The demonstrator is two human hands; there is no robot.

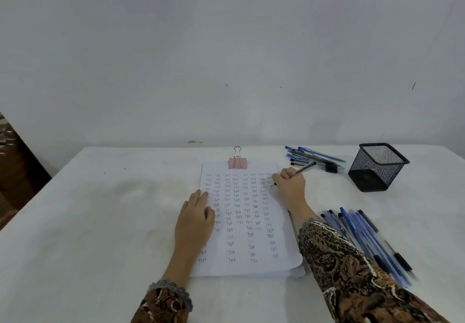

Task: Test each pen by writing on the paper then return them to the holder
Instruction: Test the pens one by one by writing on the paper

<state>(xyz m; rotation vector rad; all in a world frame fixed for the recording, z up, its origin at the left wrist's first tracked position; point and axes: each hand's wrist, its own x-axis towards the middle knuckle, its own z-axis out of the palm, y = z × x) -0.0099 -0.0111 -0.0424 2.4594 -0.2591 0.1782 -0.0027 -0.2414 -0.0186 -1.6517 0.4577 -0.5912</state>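
A white stack of paper sheets (251, 269) lies flat on the table, its top sheet filled with rows of the handwritten word "Test" and its far edge held by a pink binder clip (234, 162). The right hand (289, 186) grips a dark slim pen (303, 168), slanted with its tip at the paper's right edge. A black square wire-mesh holder (372, 169) stands upright to the far right. A few blue and black pens (314, 159) lie between it and the paper. A larger pile of blue and black pens (364, 237) lies nearer, right of the paper.
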